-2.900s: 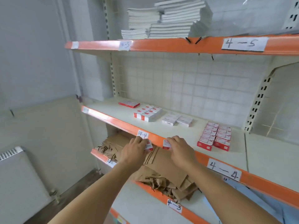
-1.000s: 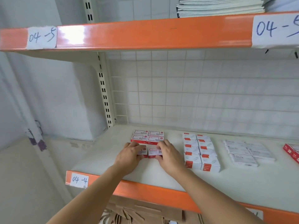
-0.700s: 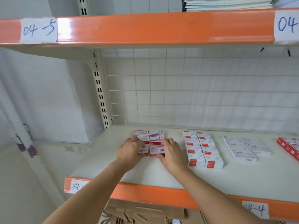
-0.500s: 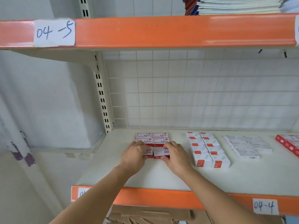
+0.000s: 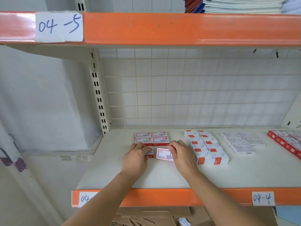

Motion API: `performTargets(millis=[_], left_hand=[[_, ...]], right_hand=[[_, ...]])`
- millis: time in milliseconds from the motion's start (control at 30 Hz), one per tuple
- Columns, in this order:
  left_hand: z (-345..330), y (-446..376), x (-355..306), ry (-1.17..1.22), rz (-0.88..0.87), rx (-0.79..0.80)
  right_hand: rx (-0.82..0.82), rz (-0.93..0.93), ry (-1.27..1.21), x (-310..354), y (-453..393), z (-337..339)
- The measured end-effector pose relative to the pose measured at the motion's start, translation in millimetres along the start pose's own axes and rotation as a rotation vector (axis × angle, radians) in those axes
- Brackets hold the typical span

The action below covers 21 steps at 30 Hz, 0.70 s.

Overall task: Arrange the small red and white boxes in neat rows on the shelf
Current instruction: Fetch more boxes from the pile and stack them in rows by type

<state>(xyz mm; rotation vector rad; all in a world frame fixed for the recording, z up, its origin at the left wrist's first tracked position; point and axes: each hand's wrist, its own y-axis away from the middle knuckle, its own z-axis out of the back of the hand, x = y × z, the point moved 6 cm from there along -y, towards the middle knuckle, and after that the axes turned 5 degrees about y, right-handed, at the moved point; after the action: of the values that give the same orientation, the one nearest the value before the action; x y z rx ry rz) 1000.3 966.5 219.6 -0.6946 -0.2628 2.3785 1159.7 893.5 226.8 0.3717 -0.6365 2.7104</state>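
Your left hand (image 5: 136,158) grips one small red and white box (image 5: 150,153) on the shelf (image 5: 162,176) — your right hand (image 5: 182,154) pinches its tilted neighbour (image 5: 163,154). Four more (image 5: 152,139) sit squared up just behind.

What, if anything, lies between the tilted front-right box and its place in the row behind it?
Nothing visible does. The right hand holds the tilted box, and only a bare strip of shelf separates it from the back rows of boxes. The left hand covers the neighbouring box beside it.
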Motion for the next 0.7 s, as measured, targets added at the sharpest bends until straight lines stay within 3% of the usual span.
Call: performTargets(millis=[233, 700], left_hand=[[-0.5, 2.8, -1.7, -0.004, -0.016, -0.023], [2.6, -9.1, 0.0, -0.080, -0.013, 0.025]], right_hand=[[0.021, 0.068, 0.108, 5.3, 6.4, -3.5], [0.051, 0.144, 0.092, 10.5, -4.3, -6.2]])
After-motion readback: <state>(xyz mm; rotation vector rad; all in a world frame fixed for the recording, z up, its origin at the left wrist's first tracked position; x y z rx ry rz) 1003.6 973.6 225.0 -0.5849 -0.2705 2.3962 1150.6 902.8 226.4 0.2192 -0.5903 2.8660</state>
